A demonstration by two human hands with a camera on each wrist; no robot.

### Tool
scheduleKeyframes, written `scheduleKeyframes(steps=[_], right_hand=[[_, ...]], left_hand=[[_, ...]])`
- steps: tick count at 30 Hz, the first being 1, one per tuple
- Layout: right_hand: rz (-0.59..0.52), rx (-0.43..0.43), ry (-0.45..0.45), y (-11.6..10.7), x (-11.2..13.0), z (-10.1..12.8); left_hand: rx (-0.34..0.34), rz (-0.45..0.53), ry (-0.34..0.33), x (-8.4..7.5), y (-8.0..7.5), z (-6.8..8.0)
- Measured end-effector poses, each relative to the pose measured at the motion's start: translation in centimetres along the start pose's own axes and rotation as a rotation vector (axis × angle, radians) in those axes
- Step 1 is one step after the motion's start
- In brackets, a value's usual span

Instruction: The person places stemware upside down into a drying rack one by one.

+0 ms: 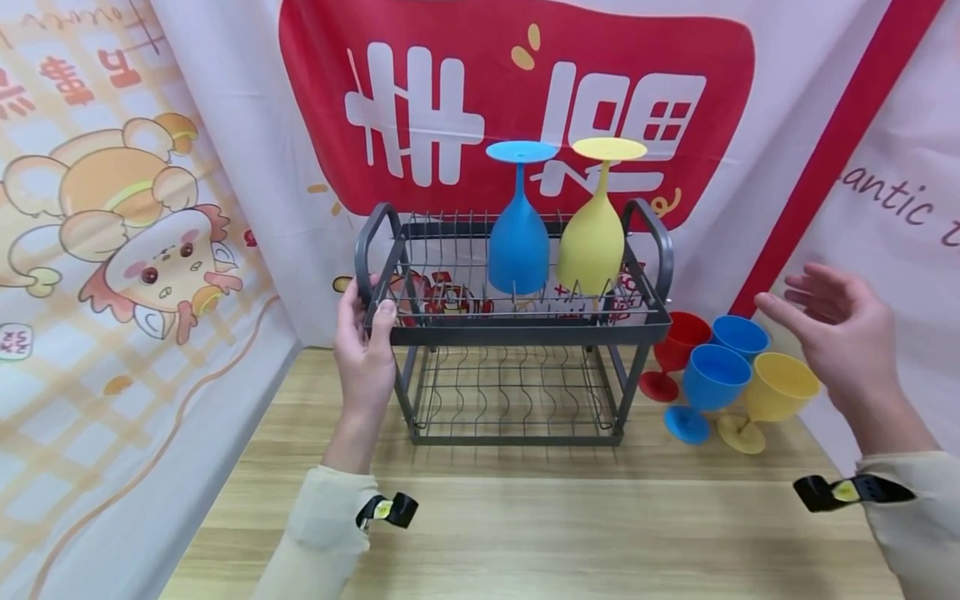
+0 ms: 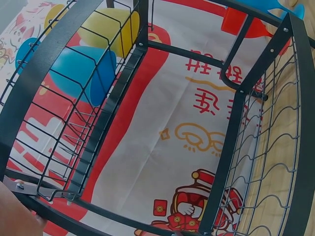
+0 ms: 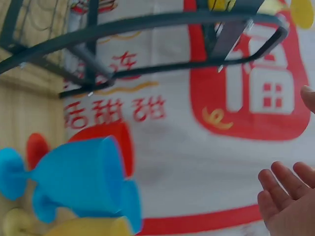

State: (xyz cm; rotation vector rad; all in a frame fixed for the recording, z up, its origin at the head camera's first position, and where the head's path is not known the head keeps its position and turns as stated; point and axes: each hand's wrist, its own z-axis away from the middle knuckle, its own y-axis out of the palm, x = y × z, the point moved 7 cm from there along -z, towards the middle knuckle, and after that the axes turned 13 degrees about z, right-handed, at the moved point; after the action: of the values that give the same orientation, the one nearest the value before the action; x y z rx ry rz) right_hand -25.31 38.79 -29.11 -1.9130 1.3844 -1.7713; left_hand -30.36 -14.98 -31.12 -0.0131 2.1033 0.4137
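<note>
A two-tier dark metal dish rack stands on the table. My left hand grips the left end of its upper tier, thumb over the front corner. On that tier a blue goblet and a yellow goblet stand upside down, side by side, toward the right. My right hand is held in the air with nothing in it, fingers and thumb apart. Below and left of it, upright goblets are grouped: a red goblet, a front blue goblet, a rear blue goblet and a yellow goblet.
The rack's lower tier has wavy wires. A light wooden table extends in front of the rack. Printed cloth hangs at the left, and more cloth closes off the back and right side.
</note>
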Motion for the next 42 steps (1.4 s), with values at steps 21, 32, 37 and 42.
scheduleKeyframes(steps=[21,32,37,42], right_hand=[[-0.044,0.171,0.115,8.0,-8.1,1.9],[-0.011,0.165,0.173,8.7,-8.8,2.0],[-0.005,0.188,0.170,8.9,-8.9,1.8],[-0.007,0.200,0.176,9.2,-9.1,1.7]], left_hand=[[-0.003,0.009,0.011,-0.2,0.1,0.0],[0.003,-0.005,-0.005,0.0,0.1,0.1],[-0.001,-0.004,-0.003,0.0,0.0,0.1],[-0.003,-0.018,-0.005,-0.1,0.0,0.0]])
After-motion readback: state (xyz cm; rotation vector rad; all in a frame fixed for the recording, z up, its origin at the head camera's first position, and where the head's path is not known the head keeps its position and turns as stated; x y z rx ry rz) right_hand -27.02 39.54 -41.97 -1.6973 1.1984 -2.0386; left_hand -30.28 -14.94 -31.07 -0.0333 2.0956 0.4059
